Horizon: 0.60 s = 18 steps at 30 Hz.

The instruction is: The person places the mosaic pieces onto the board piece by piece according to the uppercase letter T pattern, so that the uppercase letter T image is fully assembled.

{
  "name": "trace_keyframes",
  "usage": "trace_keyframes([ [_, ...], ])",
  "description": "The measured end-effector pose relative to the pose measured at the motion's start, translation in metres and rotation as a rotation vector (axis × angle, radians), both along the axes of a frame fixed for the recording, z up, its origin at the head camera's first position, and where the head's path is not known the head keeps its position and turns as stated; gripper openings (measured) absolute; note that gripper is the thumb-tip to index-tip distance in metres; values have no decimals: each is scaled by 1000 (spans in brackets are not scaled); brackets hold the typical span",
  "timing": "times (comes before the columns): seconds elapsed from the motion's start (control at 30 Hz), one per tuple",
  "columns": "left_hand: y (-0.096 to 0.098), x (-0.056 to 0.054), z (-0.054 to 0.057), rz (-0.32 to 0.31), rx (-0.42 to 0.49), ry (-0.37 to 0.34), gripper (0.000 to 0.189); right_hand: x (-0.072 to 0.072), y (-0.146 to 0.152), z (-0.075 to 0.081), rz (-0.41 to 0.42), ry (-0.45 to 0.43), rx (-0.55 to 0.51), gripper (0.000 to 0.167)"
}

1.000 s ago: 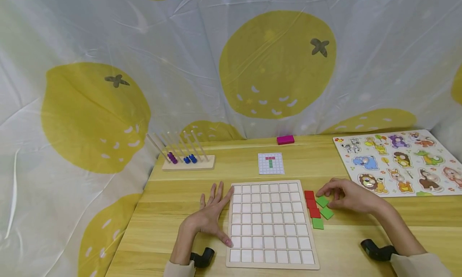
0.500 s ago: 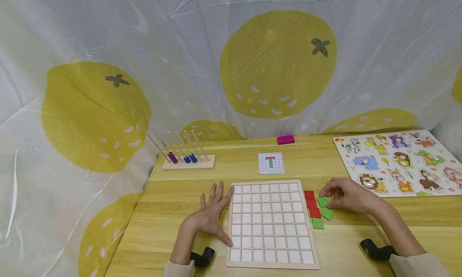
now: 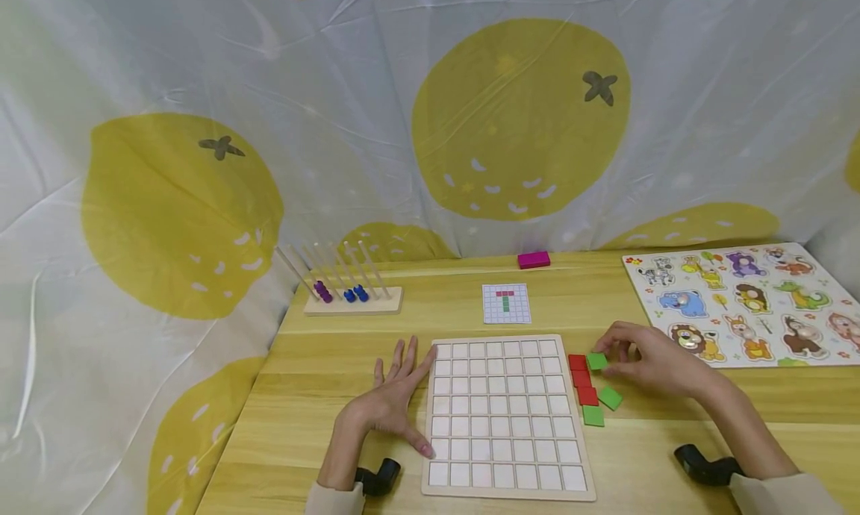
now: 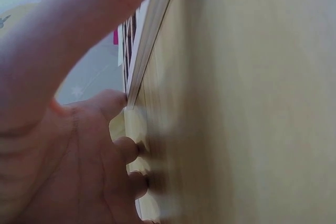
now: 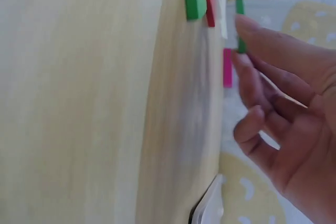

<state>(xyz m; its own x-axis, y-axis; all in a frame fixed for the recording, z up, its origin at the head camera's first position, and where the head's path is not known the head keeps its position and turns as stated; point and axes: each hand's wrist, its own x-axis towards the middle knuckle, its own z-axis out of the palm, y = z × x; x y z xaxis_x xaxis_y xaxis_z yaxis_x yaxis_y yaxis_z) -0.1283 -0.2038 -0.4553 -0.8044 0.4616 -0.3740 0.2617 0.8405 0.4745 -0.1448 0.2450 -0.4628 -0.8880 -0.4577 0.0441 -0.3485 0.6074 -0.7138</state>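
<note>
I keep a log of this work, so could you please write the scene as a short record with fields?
left hand: spread, touching the board's left edge
right hand: pinches one green tile, held above the table
board: square grid, no tiles in it
loose tiles: three red tiles and two more green tiles, right of the board
card: behind the board, showing a red and green T
farther away: bead rack, pink block, animal puzzle

Between left hand [image 3: 386,408] and right hand [image 3: 655,362], the board [image 3: 499,405] looks like smooth, matt wood. The right hand's tile [image 3: 596,361] looks smooth. Beneath both, the table [image 3: 322,384] shows smooth wood grain; beyond them, the curtain [image 3: 336,127] is creased, glossy cloth.
</note>
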Motion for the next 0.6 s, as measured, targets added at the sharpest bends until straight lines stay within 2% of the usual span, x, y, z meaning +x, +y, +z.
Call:
trace_keyframes([
  [0.1, 0, 0, 0, 1, -3, -1, 152, 1, -7, 2, -36, 38, -16, 21],
  [0.23, 1, 0, 0, 0, -6, -4, 152, 0, -16, 4, -43, 89, -59, 21],
  [0.6, 1, 1, 1, 5, -5, -9, 152, 0, -35, -1, -78, 31, -62, 21],
])
